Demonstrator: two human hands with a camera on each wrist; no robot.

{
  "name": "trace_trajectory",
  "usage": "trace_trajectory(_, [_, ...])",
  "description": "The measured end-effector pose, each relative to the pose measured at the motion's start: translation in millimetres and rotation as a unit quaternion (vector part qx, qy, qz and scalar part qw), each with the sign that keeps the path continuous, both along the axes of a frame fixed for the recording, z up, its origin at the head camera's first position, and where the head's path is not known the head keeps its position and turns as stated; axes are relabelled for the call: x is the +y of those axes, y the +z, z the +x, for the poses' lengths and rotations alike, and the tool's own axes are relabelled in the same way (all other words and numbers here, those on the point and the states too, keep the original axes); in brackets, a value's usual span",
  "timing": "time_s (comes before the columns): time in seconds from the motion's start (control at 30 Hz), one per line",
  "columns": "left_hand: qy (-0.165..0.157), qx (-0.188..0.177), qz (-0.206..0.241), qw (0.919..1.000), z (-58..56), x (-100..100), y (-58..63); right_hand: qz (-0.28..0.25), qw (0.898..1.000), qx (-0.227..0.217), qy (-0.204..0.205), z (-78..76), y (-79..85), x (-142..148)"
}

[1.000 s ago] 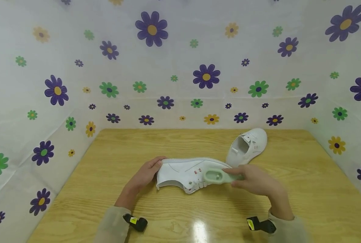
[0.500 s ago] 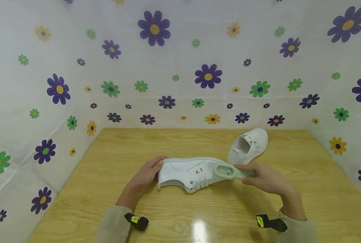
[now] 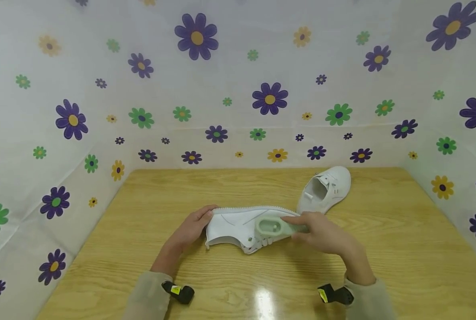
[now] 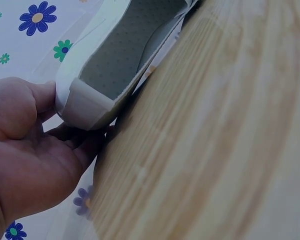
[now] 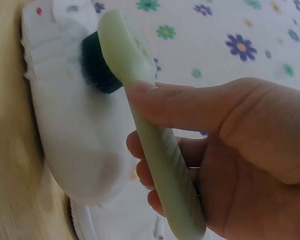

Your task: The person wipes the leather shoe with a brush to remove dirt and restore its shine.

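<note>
Two hands meet at a white shoe [image 3: 230,224] lying on its side on the table [image 3: 206,275]: the left hand's [image 3: 194,226] fingers grip its heel, the right hand's [image 3: 326,233] wrap a green brush [image 5: 157,135], dark bristles [image 5: 97,65] against the upper. Just behind the toe sits a second white shoe [image 3: 338,186]; farther back, a flowered sheet [image 3: 230,71].

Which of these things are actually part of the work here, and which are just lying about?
Part of the work:
Pale green brush, gripped by the right hand
White lace-up sneaker, held on its side by the left hand

Lying about:
Second white sneaker, untouched, possibly its mate
Flower-print sheet, apparently just backdrop
</note>
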State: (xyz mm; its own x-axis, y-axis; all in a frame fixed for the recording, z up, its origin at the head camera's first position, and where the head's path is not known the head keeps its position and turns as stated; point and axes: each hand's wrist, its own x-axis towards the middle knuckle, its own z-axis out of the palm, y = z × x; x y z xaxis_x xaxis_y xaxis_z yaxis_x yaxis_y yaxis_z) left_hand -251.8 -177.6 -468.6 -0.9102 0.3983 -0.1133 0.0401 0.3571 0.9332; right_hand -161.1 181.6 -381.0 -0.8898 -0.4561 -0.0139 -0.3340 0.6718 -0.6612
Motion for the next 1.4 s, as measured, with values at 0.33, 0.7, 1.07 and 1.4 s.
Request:
trace_trajectory(0.33, [-0.004,0.006,0.002,1.0000,-2.9,-1,4.1,0.030,0.998,0.022,-0.047,4.9,6.6,20])
trace_trajectory(0.7, [-0.010,0.004,0.025,0.9996,-3.1,-1,1.0,0.021,0.999,0.033,-0.025,-2.2,4.1,-6])
trace_trajectory(1.07, [-0.003,-0.007,0.023,0.9997,0.8,-3,-3.5,0.042,0.999,0.016,-0.027,3.4,2.7,8])
trace_trajectory(1.4, [-0.001,0.004,0.015,0.9999,0.5,-1,-2.5,0.016,1.000,0.018,0.008,1.6,1.0,-7])
